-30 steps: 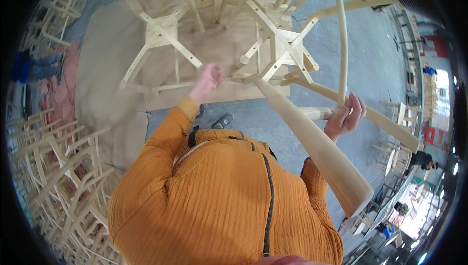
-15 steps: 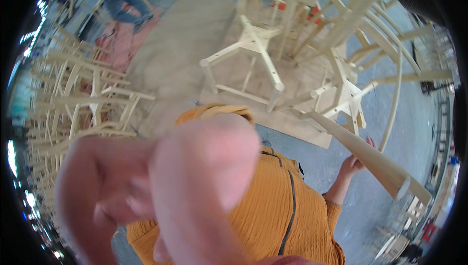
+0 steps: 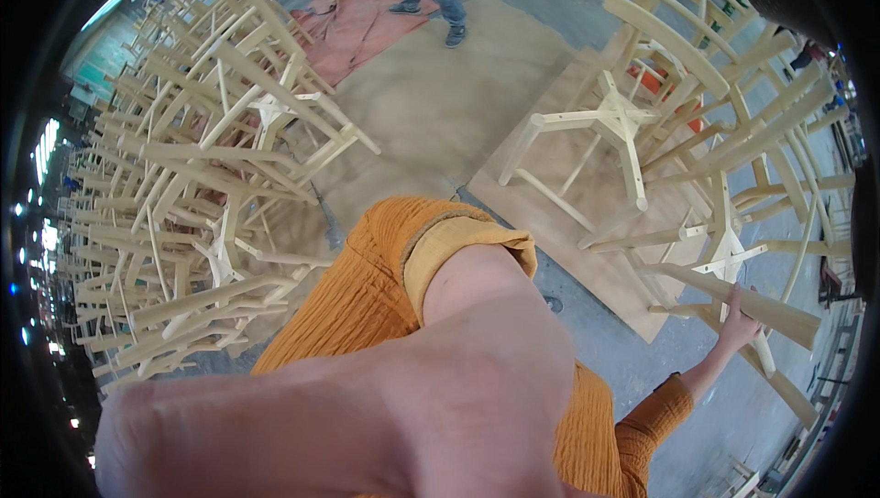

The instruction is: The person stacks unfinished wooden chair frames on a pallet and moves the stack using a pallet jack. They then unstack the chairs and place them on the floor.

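Two pale wooden members frame our right hand [image 3: 739,324]: a tapered piece [image 3: 777,309] above it and a lower bar [image 3: 790,394] beneath it. The tapered piece's long axis slants from its narrow end near a cross-shaped underframe [image 3: 724,255] down and outward to its broad end, at our far right. Our right hand meets it partway along, from the near side, so the broad end lies to the right of our grip and the narrow end to the left. The lower bar slants down to the right more steeply, and a short pale rod [image 3: 763,353] shows just under our fingers.

Our right fingers are bent against the wood; their tips are partly hidden, so we cannot tell how tightly they close or around which member.

Our left hand [image 3: 312,415] is raised close to the camera, large and blurred, well apart from the tapered piece; we cannot tell whether it is open or what it has hold of. Our right hand is clearly the nearer. Another upended chair [image 3: 619,115] stands beyond, on a brown sheet [image 3: 573,177].
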Demonstrator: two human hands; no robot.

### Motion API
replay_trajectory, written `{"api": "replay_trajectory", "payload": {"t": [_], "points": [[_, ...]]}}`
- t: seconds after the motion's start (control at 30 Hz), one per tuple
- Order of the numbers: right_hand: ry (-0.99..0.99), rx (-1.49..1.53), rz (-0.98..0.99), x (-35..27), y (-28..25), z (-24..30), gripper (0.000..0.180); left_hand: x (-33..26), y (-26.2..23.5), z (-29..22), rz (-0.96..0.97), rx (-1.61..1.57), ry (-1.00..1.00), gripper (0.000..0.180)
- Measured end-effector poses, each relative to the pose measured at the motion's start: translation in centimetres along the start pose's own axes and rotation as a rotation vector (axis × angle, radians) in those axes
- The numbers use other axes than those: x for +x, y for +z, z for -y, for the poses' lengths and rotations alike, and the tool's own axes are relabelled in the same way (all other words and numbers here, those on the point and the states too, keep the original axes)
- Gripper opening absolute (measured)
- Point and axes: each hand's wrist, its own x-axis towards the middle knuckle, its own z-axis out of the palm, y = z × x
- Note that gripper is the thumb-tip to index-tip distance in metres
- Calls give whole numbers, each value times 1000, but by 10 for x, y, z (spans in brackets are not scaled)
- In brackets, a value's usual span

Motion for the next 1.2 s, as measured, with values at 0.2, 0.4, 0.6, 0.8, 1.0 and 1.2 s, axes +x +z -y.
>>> {"api": "replay_trajectory", "payload": {"t": [0.2,0.4,0.6,0.8,1.0,1.2], "points": [[53,13,30,9,4,7,52,33,-16,-69,0,30,15,30],[51,11,93,5,3,12,59,43,-8,-102,20,69,25,28],[98,-98,14,-1,-1,-7,59,50,12,-111,12,55,59,26],[94,-78,-8,1,2,0,63,46,35,-110,2,36,69,24],[35,-134,-7,3,7,10,64,30,41,-105,-62,65,36,22],[54,-73,-132,4,10,-3,63,-4,19,-111,-109,467,-284,39]]}}
